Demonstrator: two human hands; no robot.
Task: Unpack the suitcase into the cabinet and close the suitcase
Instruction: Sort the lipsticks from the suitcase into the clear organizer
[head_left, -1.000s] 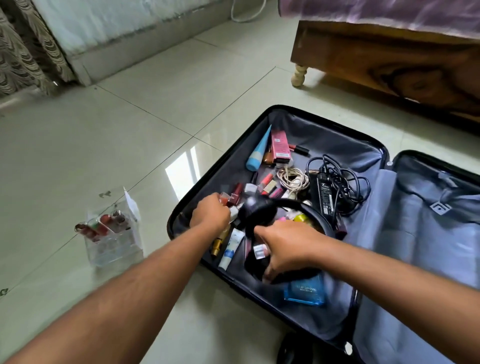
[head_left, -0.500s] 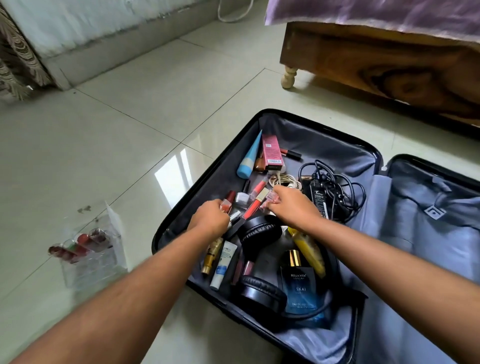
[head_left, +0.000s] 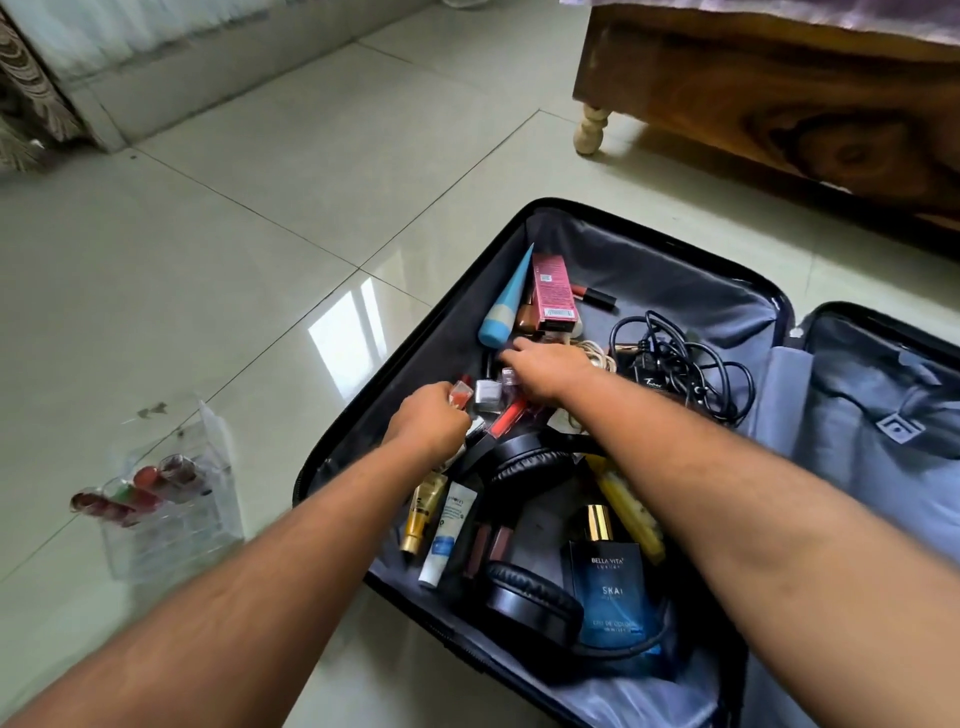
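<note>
Your left hand (head_left: 434, 415) pinches a small red lip tube (head_left: 460, 395) mid-suitcase (head_left: 654, 234); your right hand (head_left: 545, 371), fingers curled down over the small bottles (head_left: 488, 395), is nearer the pink box (head_left: 556, 293) just beyond, its long axis pointing away from you. The case also holds headphones (head_left: 530, 597), cables (head_left: 680, 364) and perfume (head_left: 608, 587); the clear organizer (head_left: 171, 509) left of it holds lipsticks.
</note>
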